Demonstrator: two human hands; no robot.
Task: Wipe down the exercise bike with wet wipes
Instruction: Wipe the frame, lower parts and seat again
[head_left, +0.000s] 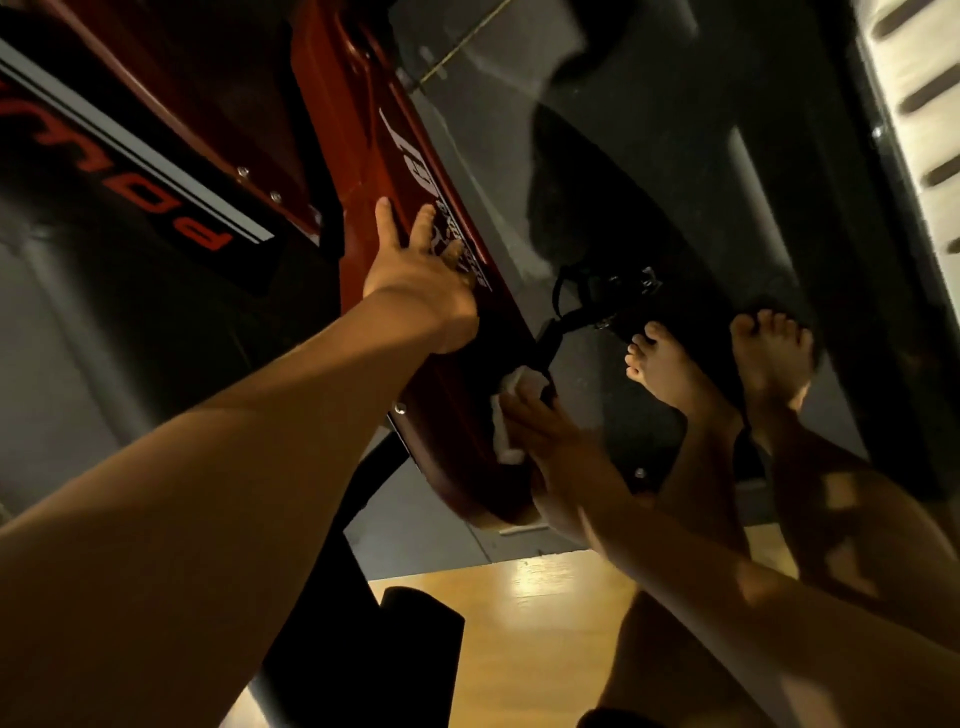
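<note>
My right grip (545, 441) hides part of the white wet wipe (505, 431), grasping it against the dark red exercise bike (363, 130), low beside the dim pedal (613, 291). My left grip (415, 270), released, rests flat higher up.

Red block letters (150, 205) stand on a black panel (52, 202) of the exercise bike, just beside a white and grey stripe (156, 156). They appear upside down in the view. The end near the panel's lower corner reads "PO", and the letters after it run off toward the left edge and cannot be made out with certainty.

A white logo (402, 140) runs lengthwise along the bike's red frame (358, 156). Its large characters are too blurred and slanted to read. The smaller white lettering (480, 275) below them is partly covered by the left hand (421, 280) and is also illegible.
</note>
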